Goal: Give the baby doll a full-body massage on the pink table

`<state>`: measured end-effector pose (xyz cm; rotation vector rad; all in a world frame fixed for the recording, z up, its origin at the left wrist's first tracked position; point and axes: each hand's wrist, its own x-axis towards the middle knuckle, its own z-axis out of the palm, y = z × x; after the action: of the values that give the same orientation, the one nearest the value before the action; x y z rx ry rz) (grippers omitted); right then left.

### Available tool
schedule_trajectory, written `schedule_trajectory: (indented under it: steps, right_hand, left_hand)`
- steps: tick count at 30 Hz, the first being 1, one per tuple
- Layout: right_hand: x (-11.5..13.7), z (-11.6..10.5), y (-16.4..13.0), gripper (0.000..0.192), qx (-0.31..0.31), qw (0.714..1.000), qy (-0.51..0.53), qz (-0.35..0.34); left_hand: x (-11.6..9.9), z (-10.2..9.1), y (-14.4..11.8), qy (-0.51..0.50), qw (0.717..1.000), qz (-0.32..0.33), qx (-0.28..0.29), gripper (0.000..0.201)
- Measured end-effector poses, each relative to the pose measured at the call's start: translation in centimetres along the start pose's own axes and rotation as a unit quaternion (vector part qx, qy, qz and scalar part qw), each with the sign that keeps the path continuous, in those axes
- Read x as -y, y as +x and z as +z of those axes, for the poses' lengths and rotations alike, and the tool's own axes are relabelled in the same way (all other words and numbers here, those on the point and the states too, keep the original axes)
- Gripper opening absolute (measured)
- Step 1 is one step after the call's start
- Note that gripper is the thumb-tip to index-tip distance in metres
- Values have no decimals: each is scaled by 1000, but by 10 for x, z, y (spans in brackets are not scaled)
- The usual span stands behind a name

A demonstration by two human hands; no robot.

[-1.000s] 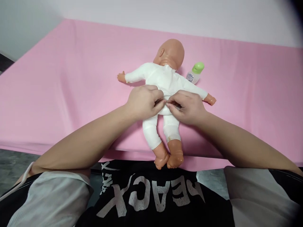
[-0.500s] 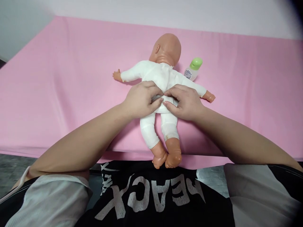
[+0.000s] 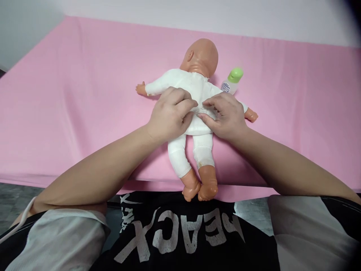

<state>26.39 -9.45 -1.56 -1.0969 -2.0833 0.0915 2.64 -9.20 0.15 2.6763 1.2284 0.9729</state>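
Observation:
A baby doll (image 3: pixel 197 84) with a white cloth body lies face down, its bare head pointing away from me. My left hand (image 3: pixel 172 113) rests over the left side of the doll's lower back, fingers bent, with thumb and fingertips apart. On the other side of the spine, my right hand (image 3: pixel 227 113) curves over the back and part of the doll's right arm. Its thumb and index finger also stand apart, touching or just above the white cloth. A narrow gap separates the two hands.
A small clear bottle with a green cap (image 3: pixel 235 75) lies beside the doll's right shoulder. Pink cloth (image 3: pixel 98 94) covers the table, whose near edge runs under the doll's feet. A pale wall (image 3: pixel 180 13) stands behind.
Both hands have loosened from a pinch at the middle of the doll's back. They have drawn slightly apart and up, and the doll appears shifted slightly right.

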Motion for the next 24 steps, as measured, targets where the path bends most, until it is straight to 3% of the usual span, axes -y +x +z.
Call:
schedule_trajectory:
  steps: [3,7,15,20,24]
  right_hand:
    - [-2,1,2,42,17,1000,-10,-22]
    - [-6,4,4,40,74,997,3,-2]
    - [-2,0,3,42,64,998,-14,-13]
    - [-2,1,2,57,24,999,-25,-14]
    - [-5,3,4,57,80,996,-19,-15]
  left_hand:
    - [1,1,3,-14,999,0,33,35]
    - [6,3,6,-33,997,-13,64,40]
    - [7,0,4,-34,998,13,48,38]
    - [3,-1,3,-11,999,18,27,44]
    - [5,3,6,-11,999,14,50,52]
